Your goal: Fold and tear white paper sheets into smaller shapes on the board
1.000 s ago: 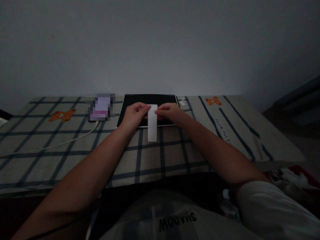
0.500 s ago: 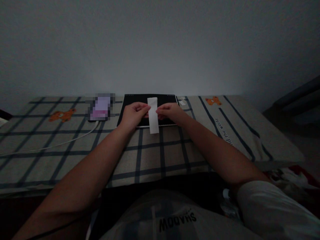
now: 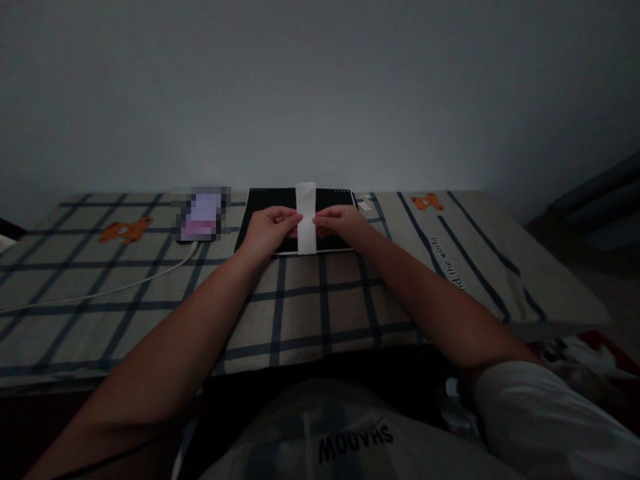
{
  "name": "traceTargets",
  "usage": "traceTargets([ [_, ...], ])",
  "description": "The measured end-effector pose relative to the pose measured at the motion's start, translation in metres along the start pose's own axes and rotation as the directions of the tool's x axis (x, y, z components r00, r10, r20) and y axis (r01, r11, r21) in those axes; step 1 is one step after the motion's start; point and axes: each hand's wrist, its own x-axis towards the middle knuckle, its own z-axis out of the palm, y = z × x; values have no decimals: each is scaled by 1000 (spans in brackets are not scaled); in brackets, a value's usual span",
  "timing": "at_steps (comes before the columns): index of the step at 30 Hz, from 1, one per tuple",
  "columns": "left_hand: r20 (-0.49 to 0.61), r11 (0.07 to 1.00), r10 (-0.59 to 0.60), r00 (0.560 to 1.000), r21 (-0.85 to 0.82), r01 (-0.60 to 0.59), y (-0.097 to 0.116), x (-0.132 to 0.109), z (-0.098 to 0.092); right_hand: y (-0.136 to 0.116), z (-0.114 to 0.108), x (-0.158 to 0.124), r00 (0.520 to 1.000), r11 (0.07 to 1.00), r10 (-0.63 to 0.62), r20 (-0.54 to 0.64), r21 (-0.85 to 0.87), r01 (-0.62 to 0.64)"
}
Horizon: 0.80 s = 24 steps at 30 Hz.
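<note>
A narrow white paper strip (image 3: 307,230) is held lengthwise away from me, between my two hands. My left hand (image 3: 273,228) pinches its left edge, thumb and forefinger closed. On the opposite edge, my right hand (image 3: 343,223) grips the strip the same way. Beneath both hands lies a flat black pad (image 3: 270,196) with rows of light marks along its far edge. The strip's far end reaches past the pad's far edge in the picture. Fingers under the strip are partly hidden.
A checked cloth (image 3: 300,307) covers the table against a plain wall (image 3: 320,93). Left of the pad lies a phone (image 3: 203,213) with a white cable (image 3: 145,281). A small white scrap (image 3: 366,205) lies right of the pad. A clear bottle (image 3: 457,407) is below the table edge.
The paper strip has shifted away from me between the fingers, its far end now higher and its near end close to the pad's front edge. Both hands have stayed almost in place.
</note>
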Motion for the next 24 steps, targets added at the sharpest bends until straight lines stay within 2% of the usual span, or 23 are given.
traceTargets([
  [2, 22, 999, -30, 999, -13, 30, 1, -1, 0, 0, -1, 0, 1000, 1000, -11, -21, -15, 10],
  [7, 154, 990, -129, 980, -29, 135, 2, -5, 1, -2, -2, 0, 997, 1000, -29, -71, -5, 29],
  [10, 88, 993, -116, 989, -11, 118, 2, -6, 2, -3, 0, -1, 998, 1000, -7, -57, 25, 9],
  [13, 16, 997, -79, 997, 25, 79, 4, -5, 3, -2, 1, -2, 999, 998, 36, 5, 60, -36],
  [16, 4, 997, -64, 998, 34, 63, 5, -5, 4, -1, 1, -2, 997, 995, 72, 42, 64, -74],
  [22, 176, 985, -165, 970, -29, 173, 5, -7, 3, 0, -1, 1, 997, 999, 20, -72, 32, -18],
  [24, 185, 981, -189, 964, -14, 195, 5, -8, 3, -1, 0, 2, 994, 1000, 11, -106, 30, -8],
])
